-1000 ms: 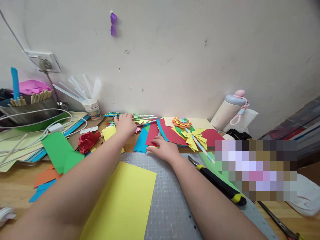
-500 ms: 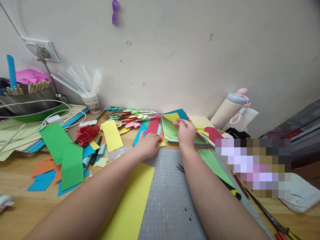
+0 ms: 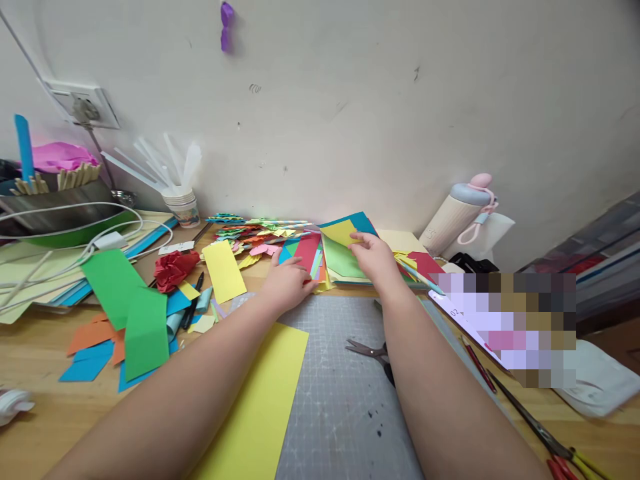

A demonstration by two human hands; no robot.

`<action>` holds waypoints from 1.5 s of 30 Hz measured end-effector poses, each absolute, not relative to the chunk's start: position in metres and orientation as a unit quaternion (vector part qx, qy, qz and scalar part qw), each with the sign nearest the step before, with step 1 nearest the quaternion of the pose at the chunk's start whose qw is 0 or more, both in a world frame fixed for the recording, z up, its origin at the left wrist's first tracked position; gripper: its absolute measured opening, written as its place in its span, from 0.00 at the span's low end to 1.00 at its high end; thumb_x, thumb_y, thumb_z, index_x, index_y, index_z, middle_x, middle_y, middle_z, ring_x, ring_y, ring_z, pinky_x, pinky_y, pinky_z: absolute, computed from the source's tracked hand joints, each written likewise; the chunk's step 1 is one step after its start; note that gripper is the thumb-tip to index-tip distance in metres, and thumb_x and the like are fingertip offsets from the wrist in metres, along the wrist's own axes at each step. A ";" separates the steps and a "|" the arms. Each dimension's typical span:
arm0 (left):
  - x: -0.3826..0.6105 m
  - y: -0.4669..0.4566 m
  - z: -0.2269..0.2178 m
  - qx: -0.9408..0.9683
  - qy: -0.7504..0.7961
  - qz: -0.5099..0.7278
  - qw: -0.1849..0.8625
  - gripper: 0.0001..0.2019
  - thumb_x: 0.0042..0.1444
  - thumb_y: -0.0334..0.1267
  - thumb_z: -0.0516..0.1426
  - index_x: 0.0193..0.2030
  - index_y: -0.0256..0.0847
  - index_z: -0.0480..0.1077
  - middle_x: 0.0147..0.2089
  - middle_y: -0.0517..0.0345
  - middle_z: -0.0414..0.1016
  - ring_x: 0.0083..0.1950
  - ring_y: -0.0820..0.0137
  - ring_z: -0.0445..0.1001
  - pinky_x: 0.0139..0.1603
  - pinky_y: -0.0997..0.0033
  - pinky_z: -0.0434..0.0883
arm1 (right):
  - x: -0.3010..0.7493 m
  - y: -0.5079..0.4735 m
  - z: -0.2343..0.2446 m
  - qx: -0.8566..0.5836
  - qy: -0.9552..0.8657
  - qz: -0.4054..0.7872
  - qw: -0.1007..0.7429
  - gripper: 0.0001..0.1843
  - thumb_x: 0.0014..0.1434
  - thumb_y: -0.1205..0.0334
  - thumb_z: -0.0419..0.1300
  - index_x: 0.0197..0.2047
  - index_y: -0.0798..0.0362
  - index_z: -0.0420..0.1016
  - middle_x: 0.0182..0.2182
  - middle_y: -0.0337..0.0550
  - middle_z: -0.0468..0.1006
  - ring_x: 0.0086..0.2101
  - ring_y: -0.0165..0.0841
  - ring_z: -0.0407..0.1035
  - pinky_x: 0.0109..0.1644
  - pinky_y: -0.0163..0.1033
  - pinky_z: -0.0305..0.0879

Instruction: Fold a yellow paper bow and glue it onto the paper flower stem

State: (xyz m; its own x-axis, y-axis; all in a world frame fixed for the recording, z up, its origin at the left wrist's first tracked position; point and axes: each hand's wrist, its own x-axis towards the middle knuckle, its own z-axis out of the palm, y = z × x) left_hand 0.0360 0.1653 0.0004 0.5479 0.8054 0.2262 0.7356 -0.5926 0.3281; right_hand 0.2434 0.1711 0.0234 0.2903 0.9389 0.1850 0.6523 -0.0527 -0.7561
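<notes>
At the far edge of the grey cutting mat (image 3: pixel 345 393), my left hand (image 3: pixel 287 283) lies palm down with its fingers spread. It is beside a red paper strip (image 3: pixel 306 253) and other narrow coloured pieces. My right hand (image 3: pixel 375 260) pinches the lifted edge of a light green paper sheet (image 3: pixel 340 260) at the top of a stack. Yellow paper (image 3: pixel 343 230) and blue paper (image 3: pixel 357 219) show behind that edge. A large yellow sheet (image 3: pixel 260 400) lies partly beneath my left forearm. Scissors (image 3: pixel 367 349) sit on the mat, their handles partly covered by my right forearm.
Green paper pieces (image 3: pixel 145 330) and a crumpled red paper (image 3: pixel 175 270) lie left. Behind stand a paper cup (image 3: pixel 185 210) with white sticks and a steel bowl (image 3: pixel 65 203) with cables across it. A bottle (image 3: pixel 453 213) leans at the wall; long scissors (image 3: pixel 540 427) lie right.
My left hand has shifted slightly left and its fingers have spread. My right forearm has moved right, uncovering more of the scissors; that hand stays at the sheet's edge.
</notes>
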 end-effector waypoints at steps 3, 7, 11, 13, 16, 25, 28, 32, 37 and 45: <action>0.035 0.166 0.002 0.873 0.441 0.185 0.097 0.13 0.56 0.39 0.54 0.21 0.45 0.70 0.33 0.56 0.79 0.61 0.59 0.65 0.66 0.51 0.43 | 0.244 0.166 0.029 -0.704 -0.604 0.180 0.328 0.16 0.64 0.57 0.56 0.53 0.54 0.68 0.48 0.47 0.73 0.43 0.36 0.71 0.46 0.47 0.70; 0.034 0.166 0.002 0.869 0.449 0.188 0.082 0.10 0.51 0.33 0.55 0.20 0.45 0.68 0.32 0.57 0.78 0.60 0.59 0.67 0.66 0.52 0.44 | 0.238 0.158 0.028 -0.697 -0.661 0.183 0.209 0.15 0.63 0.58 0.58 0.51 0.55 0.70 0.49 0.47 0.73 0.45 0.37 0.70 0.49 0.49 0.69; 0.034 0.167 0.003 0.850 0.485 0.198 0.062 0.11 0.54 0.34 0.53 0.22 0.46 0.68 0.30 0.58 0.77 0.50 0.61 0.73 0.67 0.53 0.43 | 0.231 0.157 0.020 -0.714 -0.669 0.168 0.124 0.14 0.63 0.57 0.57 0.50 0.54 0.71 0.47 0.46 0.73 0.43 0.36 0.71 0.47 0.47 0.70; 0.033 0.170 0.002 0.826 0.519 0.212 0.051 0.10 0.58 0.37 0.52 0.27 0.45 0.70 0.32 0.57 0.77 0.46 0.62 0.74 0.66 0.50 0.46 | 0.230 0.159 0.017 -0.724 -0.664 0.155 0.108 0.14 0.64 0.57 0.57 0.49 0.54 0.71 0.47 0.46 0.73 0.42 0.35 0.71 0.46 0.46 0.70; 0.032 0.175 0.000 0.792 0.563 0.233 0.039 0.10 0.62 0.42 0.52 0.38 0.40 0.71 0.40 0.55 0.76 0.47 0.64 0.73 0.61 0.49 0.57 | 0.231 0.162 0.017 -0.730 -0.661 0.137 0.107 0.14 0.64 0.57 0.57 0.49 0.54 0.71 0.47 0.46 0.73 0.42 0.35 0.71 0.46 0.46 0.70; 0.026 0.189 -0.009 0.747 0.602 0.275 0.059 0.12 0.63 0.43 0.54 0.46 0.38 0.70 0.47 0.52 0.74 0.45 0.67 0.73 0.49 0.57 0.71 | 0.233 0.164 0.018 -0.740 -0.649 0.096 0.145 0.14 0.64 0.57 0.56 0.49 0.55 0.71 0.46 0.46 0.74 0.42 0.35 0.71 0.45 0.46 0.70; 0.025 0.190 -0.010 0.743 0.598 0.295 0.061 0.12 0.63 0.43 0.53 0.43 0.37 0.71 0.44 0.53 0.75 0.45 0.67 0.73 0.51 0.56 0.69 | 0.233 0.165 0.017 -0.743 -0.646 0.088 0.153 0.14 0.64 0.57 0.56 0.49 0.55 0.70 0.46 0.46 0.74 0.41 0.35 0.71 0.45 0.46 0.70; 0.024 0.189 -0.008 0.732 0.590 0.336 0.060 0.09 0.60 0.43 0.54 0.33 0.42 0.71 0.37 0.59 0.76 0.48 0.64 0.72 0.59 0.53 0.57 | 0.233 0.166 0.017 -0.743 -0.645 0.085 0.158 0.14 0.64 0.56 0.56 0.49 0.55 0.70 0.45 0.45 0.74 0.41 0.34 0.71 0.45 0.46 0.70; 0.023 0.188 -0.004 0.711 0.594 0.371 0.062 0.09 0.56 0.42 0.57 0.26 0.44 0.68 0.37 0.60 0.76 0.48 0.62 0.70 0.57 0.55 0.54 | 0.234 0.166 0.018 -0.742 -0.646 0.093 0.152 0.14 0.64 0.57 0.56 0.49 0.55 0.71 0.45 0.46 0.74 0.41 0.34 0.71 0.45 0.46 0.70; 0.021 0.188 -0.003 0.737 0.547 0.392 0.065 0.11 0.53 0.40 0.61 0.23 0.42 0.67 0.34 0.59 0.76 0.46 0.61 0.68 0.54 0.54 0.53 | 0.233 0.165 0.020 -0.737 -0.655 0.101 0.136 0.14 0.64 0.57 0.56 0.50 0.55 0.70 0.46 0.46 0.74 0.42 0.35 0.71 0.46 0.47 0.70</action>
